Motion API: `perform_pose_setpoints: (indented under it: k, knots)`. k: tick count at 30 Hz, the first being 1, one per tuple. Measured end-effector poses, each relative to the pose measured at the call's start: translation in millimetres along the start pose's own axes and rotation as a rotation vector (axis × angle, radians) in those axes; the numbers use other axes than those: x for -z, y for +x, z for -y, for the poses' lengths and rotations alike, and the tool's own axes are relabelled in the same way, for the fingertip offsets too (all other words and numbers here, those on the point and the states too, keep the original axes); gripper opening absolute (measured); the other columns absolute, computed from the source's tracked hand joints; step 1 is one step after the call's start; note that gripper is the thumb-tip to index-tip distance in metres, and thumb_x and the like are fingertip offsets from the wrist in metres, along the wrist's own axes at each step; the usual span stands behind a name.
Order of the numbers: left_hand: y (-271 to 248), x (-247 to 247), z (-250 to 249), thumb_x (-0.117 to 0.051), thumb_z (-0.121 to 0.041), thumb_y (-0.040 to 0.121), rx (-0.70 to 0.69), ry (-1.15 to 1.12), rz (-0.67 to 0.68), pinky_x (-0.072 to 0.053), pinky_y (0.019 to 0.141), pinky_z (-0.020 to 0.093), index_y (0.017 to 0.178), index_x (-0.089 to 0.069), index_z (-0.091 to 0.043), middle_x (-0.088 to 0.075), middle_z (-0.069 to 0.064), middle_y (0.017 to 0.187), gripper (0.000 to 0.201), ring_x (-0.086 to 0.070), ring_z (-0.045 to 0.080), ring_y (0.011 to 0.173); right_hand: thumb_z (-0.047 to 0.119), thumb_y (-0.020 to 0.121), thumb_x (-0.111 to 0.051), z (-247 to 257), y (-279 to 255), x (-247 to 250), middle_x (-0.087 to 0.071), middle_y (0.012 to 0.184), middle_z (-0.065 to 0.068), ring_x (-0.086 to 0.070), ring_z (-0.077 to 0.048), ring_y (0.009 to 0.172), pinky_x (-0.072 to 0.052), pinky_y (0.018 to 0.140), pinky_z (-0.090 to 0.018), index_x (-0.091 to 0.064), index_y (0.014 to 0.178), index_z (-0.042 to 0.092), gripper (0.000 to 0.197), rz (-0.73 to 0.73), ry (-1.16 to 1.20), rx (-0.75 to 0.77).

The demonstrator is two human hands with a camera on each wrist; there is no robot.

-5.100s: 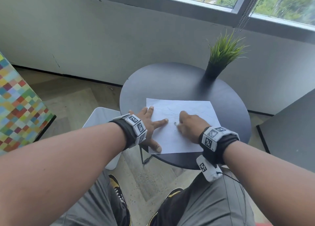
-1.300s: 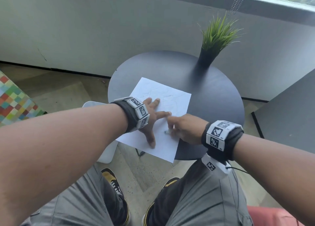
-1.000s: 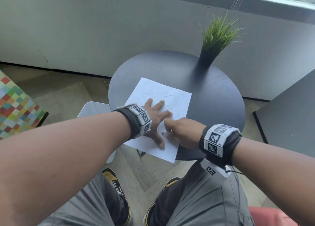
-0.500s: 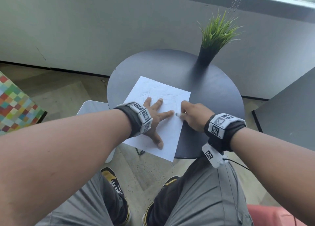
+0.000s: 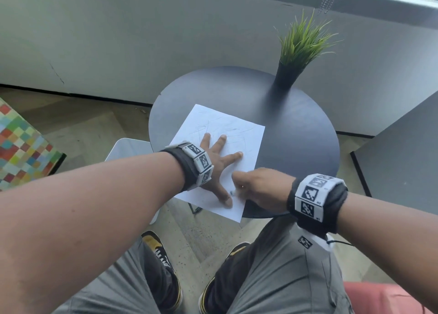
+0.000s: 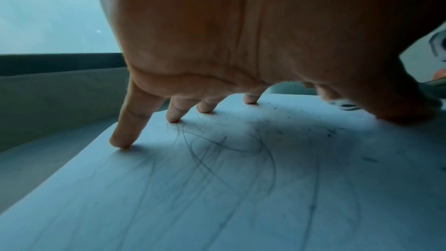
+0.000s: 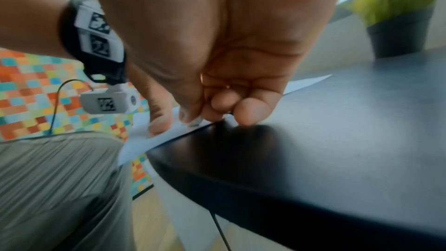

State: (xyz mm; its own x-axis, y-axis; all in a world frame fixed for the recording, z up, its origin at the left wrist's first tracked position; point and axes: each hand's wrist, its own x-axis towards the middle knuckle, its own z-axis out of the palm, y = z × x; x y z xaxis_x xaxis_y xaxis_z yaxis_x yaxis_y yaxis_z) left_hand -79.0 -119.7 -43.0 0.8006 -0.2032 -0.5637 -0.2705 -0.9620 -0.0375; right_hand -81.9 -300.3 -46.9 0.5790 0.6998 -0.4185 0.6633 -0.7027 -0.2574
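A white sheet of paper (image 5: 227, 128) with faint pencil scribbles lies on the round black table (image 5: 296, 136), its near corner hanging over the edge. My left hand (image 5: 218, 157) presses on the sheet with its fingers spread, and in the left wrist view the fingertips (image 6: 120, 143) touch the paper (image 6: 217, 188). My right hand (image 5: 258, 188) is curled at the sheet's near right edge, beside the left thumb. It pinches a small white object (image 5: 233, 192), probably an eraser (image 7: 193, 122), against the paper (image 7: 159, 136).
A potted green grass plant (image 5: 298, 53) stands at the table's far right side. A white stool (image 5: 128, 147) sits left of the table, and a colourful checked cushion (image 5: 21, 147) further left. A grey panel (image 5: 403, 159) is at the right. My knees (image 5: 284, 278) are under the near edge.
My right hand has moved back and forth over the paper's near right part and now sits by the left thumb. The sheet has turned since the earliest frame. My left hand stays pressed flat.
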Motion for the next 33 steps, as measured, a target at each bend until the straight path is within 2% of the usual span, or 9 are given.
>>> perform_pose_setpoints:
  k: [4, 6, 9, 15, 21, 24, 27, 30, 33]
  knots:
    - [3, -3, 1, -0.066, -0.092, 0.051, -0.009, -0.024, -0.014, -0.016, 0.107, 0.076, 0.149, 0.017, -0.055, 0.029, 0.002, 0.163, 0.134, 0.021, 0.047, 0.147, 0.040, 0.095, -0.048, -33, 10, 20, -0.055, 0.082, -0.004, -0.054, -0.031, 0.078, -0.048, 0.070, -0.039, -0.042, 0.094, 0.020, 0.021, -0.183, 0.071, -0.259]
    - [3, -4, 2, -0.066, -0.092, 0.050, -0.005, -0.026, -0.011, -0.016, 0.106, 0.078, 0.149, 0.018, -0.055, 0.030, 0.001, 0.162, 0.135, 0.022, 0.046, 0.147, 0.037, 0.096, -0.045, -20, 10, 15, -0.055, 0.084, -0.004, -0.051, -0.030, 0.075, -0.045, 0.067, -0.037, -0.041, 0.100, 0.019, 0.019, -0.170, 0.020, -0.204]
    - [5, -6, 3, -0.064, -0.094, 0.047, -0.007, -0.026, -0.009, -0.015, 0.106, 0.080, 0.147, 0.019, -0.056, 0.032, -0.002, 0.161, 0.135, 0.024, 0.045, 0.147, 0.031, 0.096, -0.046, 11, 5, 0, -0.052, 0.083, -0.001, -0.044, -0.025, 0.074, -0.034, 0.063, -0.032, -0.044, 0.103, 0.017, 0.016, -0.032, -0.015, -0.011]
    - [-4, -14, 28, -0.051, -0.097, 0.057, -0.028, -0.019, -0.135, -0.008, 0.118, 0.066, 0.152, 0.007, -0.050, 0.018, 0.000, 0.166, 0.121, 0.014, 0.033, 0.152, 0.049, 0.094, -0.049, -39, 3, 18, -0.057, 0.079, -0.001, -0.054, -0.026, 0.080, -0.045, 0.071, -0.034, -0.046, 0.094, 0.025, 0.025, -0.154, 0.121, -0.310]
    - [-18, -29, 46, -0.046, -0.095, 0.066, 0.004, -0.153, -0.164, -0.005, 0.121, 0.058, 0.156, -0.002, -0.040, 0.012, -0.005, 0.167, 0.114, 0.009, 0.021, 0.154, 0.051, 0.091, -0.053, -44, 9, 30, -0.059, 0.082, 0.005, -0.055, -0.016, 0.077, -0.043, 0.066, -0.033, -0.048, 0.090, 0.026, 0.025, -0.102, 0.155, -0.360]
    - [-15, -30, 38, -0.046, -0.095, 0.066, -0.001, -0.179, -0.211, -0.006, 0.120, 0.059, 0.154, -0.019, -0.032, 0.004, -0.002, 0.168, 0.111, 0.005, 0.020, 0.154, 0.053, 0.089, -0.055, -32, 27, 37, -0.059, 0.082, 0.007, -0.056, -0.015, 0.078, -0.045, 0.070, -0.034, -0.049, 0.089, 0.027, 0.027, -0.197, 0.172, -0.320]
    - [-14, -34, 33, -0.055, -0.094, 0.059, 0.010, -0.160, -0.232, -0.007, 0.120, 0.059, 0.152, -0.020, -0.027, 0.004, 0.000, 0.167, 0.120, 0.006, 0.022, 0.154, 0.052, 0.090, -0.054, -20, 40, 35, -0.060, 0.085, 0.006, -0.057, -0.018, 0.081, -0.047, 0.075, -0.036, -0.049, 0.091, 0.029, 0.024, -0.198, 0.178, -0.278]
    - [-12, -35, 32, -0.058, -0.094, 0.056, -0.007, -0.148, -0.203, -0.008, 0.119, 0.062, 0.153, -0.007, -0.040, 0.007, 0.003, 0.166, 0.122, 0.008, 0.027, 0.153, 0.050, 0.093, -0.046, -16, 40, 26, -0.062, 0.089, 0.000, -0.057, -0.024, 0.082, -0.049, 0.078, -0.039, -0.046, 0.095, 0.032, 0.018, -0.197, 0.098, -0.238]
    - [-9, -34, 34, -0.057, -0.096, 0.054, -0.008, -0.138, -0.155, -0.006, 0.117, 0.066, 0.151, 0.003, -0.051, 0.015, 0.006, 0.165, 0.123, 0.013, 0.032, 0.152, 0.034, 0.096, -0.046, 2, 33, 16, -0.063, 0.098, 0.000, -0.050, -0.021, 0.082, -0.040, 0.072, -0.032, -0.052, 0.105, 0.029, 0.012, -0.062, -0.010, -0.055]
